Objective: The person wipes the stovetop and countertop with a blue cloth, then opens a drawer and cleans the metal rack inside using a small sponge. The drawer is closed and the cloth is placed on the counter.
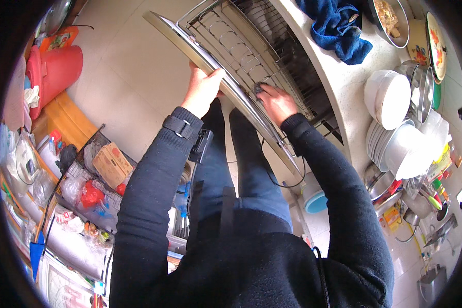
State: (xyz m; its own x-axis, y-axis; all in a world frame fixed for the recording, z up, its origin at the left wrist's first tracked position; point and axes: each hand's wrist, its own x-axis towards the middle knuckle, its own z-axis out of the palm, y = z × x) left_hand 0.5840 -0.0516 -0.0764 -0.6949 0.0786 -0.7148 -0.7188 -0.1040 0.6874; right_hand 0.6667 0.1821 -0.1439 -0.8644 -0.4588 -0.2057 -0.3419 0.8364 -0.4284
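Observation:
A pull-out wire dish rack (235, 42) with a long metal-edged drawer front (231, 90) stands out from under the counter. My left hand (204, 86) grips the top edge of this front, thumb on the upper side. My right hand (275, 100) is inside the rack, just behind the front, with its fingers closed on a dark grey scouring pad (258, 88). The pad lies against the wires near the front's inner face. Curved wire dividers run along the rack beside my right hand. Part of the pad is hidden by my fingers.
On the counter (354, 115) at right are a blue cloth (340, 34), a pan of food (389, 19) and stacked white bowls (387, 98). A red bin (59, 75) and a loaded wire shelf (96, 173) stand at left. A blue-lined bucket (315, 200) is below the counter.

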